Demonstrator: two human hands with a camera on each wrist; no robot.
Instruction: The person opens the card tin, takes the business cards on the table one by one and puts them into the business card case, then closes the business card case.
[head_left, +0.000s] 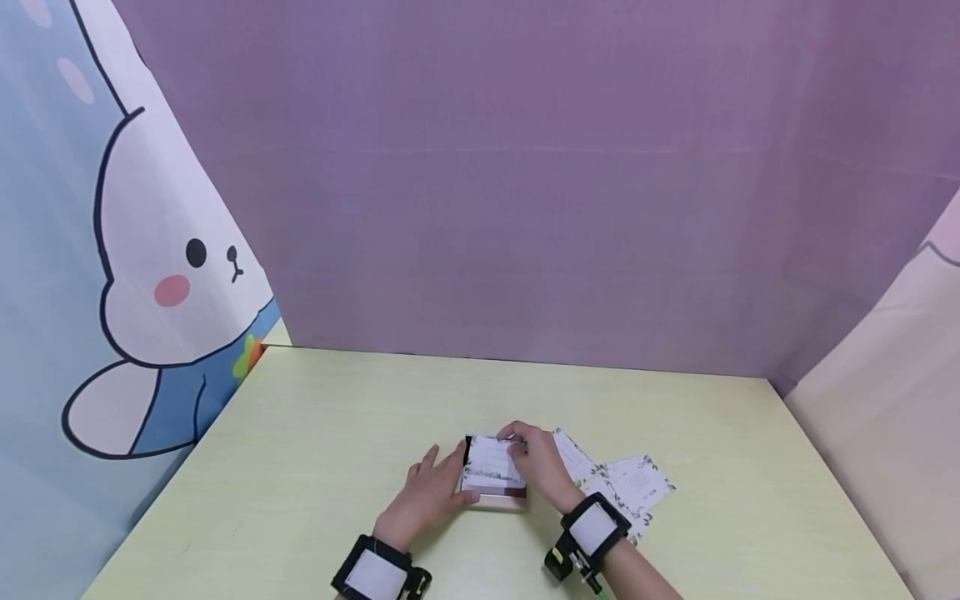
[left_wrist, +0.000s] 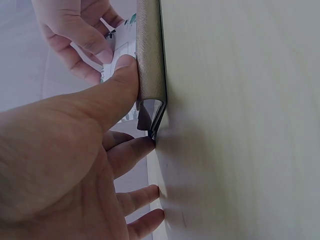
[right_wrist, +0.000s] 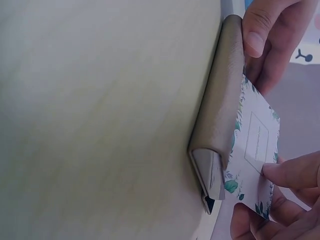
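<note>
I see a pale yellow-green bench (head_left: 337,433). The card (head_left: 491,467) at lower centre is white with green leaf print and a thin grey frame; the case (right_wrist: 220,105) under it is taupe. More leaf-print cards (head_left: 637,483) lie to the right. The backdrop (head_left: 525,167) is purple; at left, a blue cloth (head_left: 45,250) shows a white rabbit with pink cheeks.

left hand (head_left: 427,496): fingers spread, thumb pressing | right hand (head_left: 542,465): fingers pinching

A makeshift recording booth: purple cloth backdrop (head_left: 525,167) and cartoon rabbit curtain (head_left: 112,250) enclose a table (head_left: 337,400).
</note>
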